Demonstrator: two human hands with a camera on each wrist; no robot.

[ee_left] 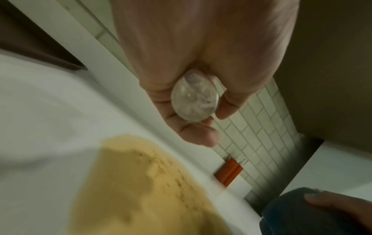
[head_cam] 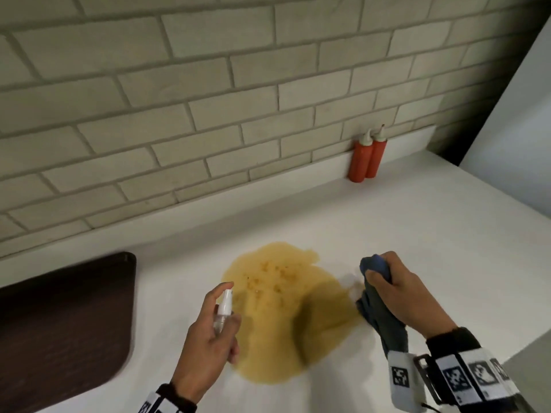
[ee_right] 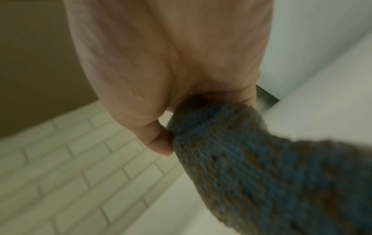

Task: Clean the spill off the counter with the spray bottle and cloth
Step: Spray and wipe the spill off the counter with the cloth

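1. The left grip was wrapped around the small clear spray bottle, forefinger over its white nozzle, at the near left edge of the spill.
2. The right grip clutched the bunched blue-grey cloth (its lower end blurred) at the spill's right edge.
3. The yellowish spill lay on the white surface; two red squeeze bottles stood against the brick wall, a dark mat at left.
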